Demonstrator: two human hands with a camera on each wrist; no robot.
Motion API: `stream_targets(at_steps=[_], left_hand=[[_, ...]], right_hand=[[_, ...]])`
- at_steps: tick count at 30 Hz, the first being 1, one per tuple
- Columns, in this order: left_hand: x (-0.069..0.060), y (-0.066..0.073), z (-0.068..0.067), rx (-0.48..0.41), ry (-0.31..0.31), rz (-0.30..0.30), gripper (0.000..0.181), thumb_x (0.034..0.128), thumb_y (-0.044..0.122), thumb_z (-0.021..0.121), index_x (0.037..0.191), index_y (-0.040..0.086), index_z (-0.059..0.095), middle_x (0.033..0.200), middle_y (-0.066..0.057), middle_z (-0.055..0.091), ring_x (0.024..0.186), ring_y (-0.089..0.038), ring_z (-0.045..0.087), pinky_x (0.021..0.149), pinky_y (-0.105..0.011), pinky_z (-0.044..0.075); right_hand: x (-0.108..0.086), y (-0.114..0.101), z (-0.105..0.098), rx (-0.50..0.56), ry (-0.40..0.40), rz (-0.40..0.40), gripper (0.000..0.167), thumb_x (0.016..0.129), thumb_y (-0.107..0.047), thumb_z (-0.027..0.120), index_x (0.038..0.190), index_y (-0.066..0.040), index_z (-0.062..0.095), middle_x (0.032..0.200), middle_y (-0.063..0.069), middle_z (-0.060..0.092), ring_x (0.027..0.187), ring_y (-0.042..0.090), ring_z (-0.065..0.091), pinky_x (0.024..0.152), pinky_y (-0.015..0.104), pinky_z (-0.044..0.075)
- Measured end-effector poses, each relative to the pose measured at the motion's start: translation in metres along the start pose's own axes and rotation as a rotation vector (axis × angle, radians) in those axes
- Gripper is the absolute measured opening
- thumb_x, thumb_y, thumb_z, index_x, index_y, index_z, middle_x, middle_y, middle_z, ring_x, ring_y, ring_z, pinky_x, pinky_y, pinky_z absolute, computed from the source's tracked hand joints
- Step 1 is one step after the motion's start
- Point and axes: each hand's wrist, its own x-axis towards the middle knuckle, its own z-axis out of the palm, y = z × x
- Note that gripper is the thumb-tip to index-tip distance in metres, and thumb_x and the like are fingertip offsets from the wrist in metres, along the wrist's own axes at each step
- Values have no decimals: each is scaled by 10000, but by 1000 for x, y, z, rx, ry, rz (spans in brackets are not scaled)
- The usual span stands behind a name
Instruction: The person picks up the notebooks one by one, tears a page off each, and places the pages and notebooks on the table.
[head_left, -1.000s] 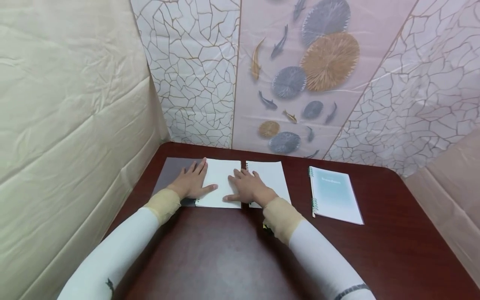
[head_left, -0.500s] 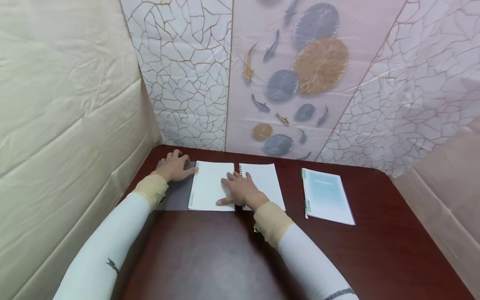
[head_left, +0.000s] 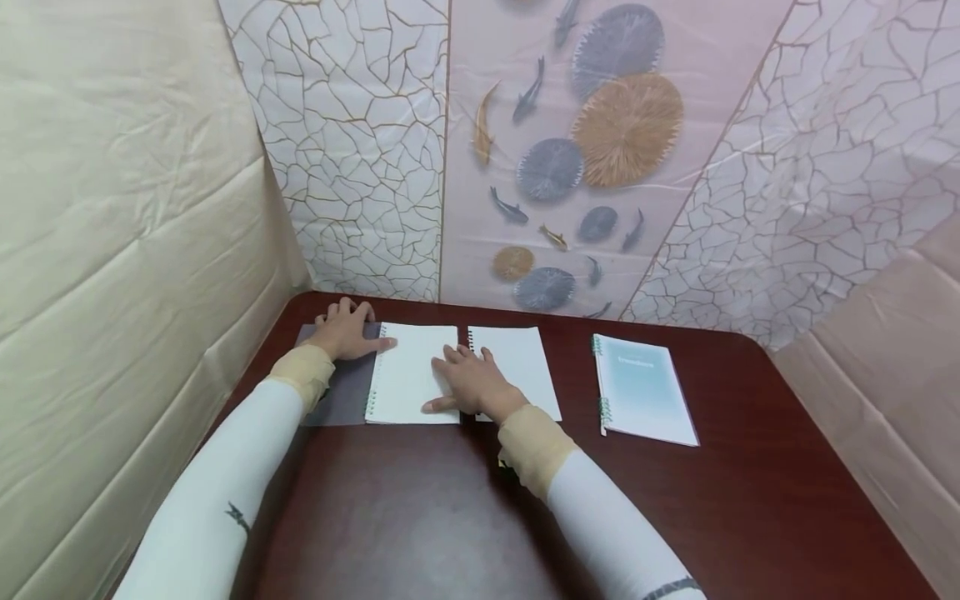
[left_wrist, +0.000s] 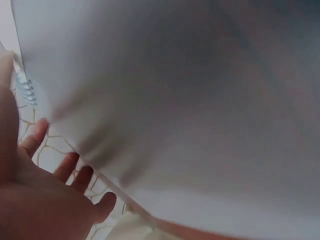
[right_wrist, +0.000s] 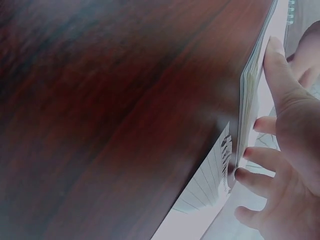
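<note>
A spiral notebook lies open on the table, its grey cover (head_left: 341,402) folded out to the left and a white page (head_left: 408,367) on the right. My left hand (head_left: 342,333) rests on the far part of the cover with bent, spread fingers, and its thumb reaches the green coil. In the left wrist view, its fingertips meet the edge of a broad greyish sheet (left_wrist: 210,125). Across the page's right side lies my right hand (head_left: 474,382), fingers spread. Its thumb touches the page near the front edge, and its fingers extend toward a second, black-coiled notebook (head_left: 521,362).
To the right lies a closed notebook (head_left: 648,387) with a teal-and-white cover and green rings. The dark red-brown table (head_left: 390,508) extends in front. A beige cloth wall (head_left: 150,275) rises close on the left, and a patterned wall hanging (head_left: 555,167) stands behind.
My left hand has left the white page and moved left and away onto the grey cover. My right hand stays on the page. The head view has shifted slightly right.
</note>
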Motion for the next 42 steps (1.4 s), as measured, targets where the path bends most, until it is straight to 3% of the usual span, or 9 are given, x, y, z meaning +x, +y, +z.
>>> stream_targets(at_steps=[9, 12, 14, 17, 21, 25, 30, 36, 42], left_hand=[[-14, -15, -55, 169, -63, -119, 771, 1011, 609, 581, 1318, -98, 617, 1411, -380, 560, 1336, -608, 466, 1128, -826, 174], [-22, -23, -76, 119, -85, -156, 676, 997, 484, 647, 1279, -130, 622, 1415, -397, 545, 1307, -612, 495, 1138, -788, 247], [-29, -26, -89, 11, -113, -176, 625, 985, 391, 680, 1268, -157, 580, 1346, -389, 578, 1200, -559, 579, 1092, -686, 416], [-37, -27, -102, -159, -166, -192, 480, 972, 289, 713, 1151, -146, 618, 1126, -286, 701, 920, -378, 685, 825, -465, 595], [-50, -23, -121, -229, -244, -205, 307, 962, 275, 712, 889, -22, 698, 752, -86, 689, 655, -192, 621, 628, -330, 549], [-64, -9, -137, -253, -388, -142, 307, 963, 203, 624, 1067, -86, 622, 732, -56, 618, 607, -151, 591, 593, -301, 539], [-80, 23, -141, -460, -499, -37, 622, 989, 64, 464, 1546, -69, 219, 1082, -221, 598, 784, -241, 663, 639, -360, 602], [-82, 73, -117, -639, -437, -41, 739, 1084, 130, 429, 1689, 29, 17, 1482, -344, 445, 1153, -452, 662, 784, -474, 645], [-77, 110, -71, -488, -267, -51, 694, 1113, 314, 425, 1693, 38, 161, 1688, -291, 246, 1302, -465, 554, 636, -400, 645]], right_hand=[[-2, 1, 1, 25, 3, -28, 925, 927, -767, 602, 1631, -190, 434, 1718, 143, 312, 1583, 355, 284, 1237, 657, 233], [-3, 2, 1, 34, 5, -24, 923, 927, -759, 610, 1628, -184, 437, 1717, 149, 312, 1582, 357, 286, 1237, 656, 232], [-4, 2, 0, 35, 4, -18, 921, 927, -755, 614, 1627, -184, 438, 1717, 149, 312, 1582, 356, 286, 1239, 654, 230], [-5, 2, 0, 38, -1, -11, 916, 929, -749, 615, 1630, -187, 433, 1720, 146, 305, 1585, 350, 280, 1242, 648, 229], [-5, 2, 1, 62, 3, -23, 915, 935, -738, 621, 1633, -177, 430, 1722, 154, 296, 1586, 355, 277, 1242, 644, 233], [-5, 1, 0, 84, 6, -26, 917, 934, -733, 630, 1631, -171, 433, 1721, 161, 296, 1586, 355, 277, 1242, 639, 239], [-4, 1, 0, 92, 11, -25, 918, 933, -730, 633, 1636, -175, 428, 1724, 161, 287, 1591, 346, 267, 1243, 628, 245], [-2, 3, 1, 140, 22, -19, 930, 917, -729, 657, 1629, -170, 443, 1728, 157, 279, 1595, 338, 257, 1245, 619, 247], [-3, 6, 8, 195, 48, -3, 970, 897, -718, 702, 1631, -146, 429, 1724, 145, 296, 1589, 312, 277, 1241, 589, 276]])
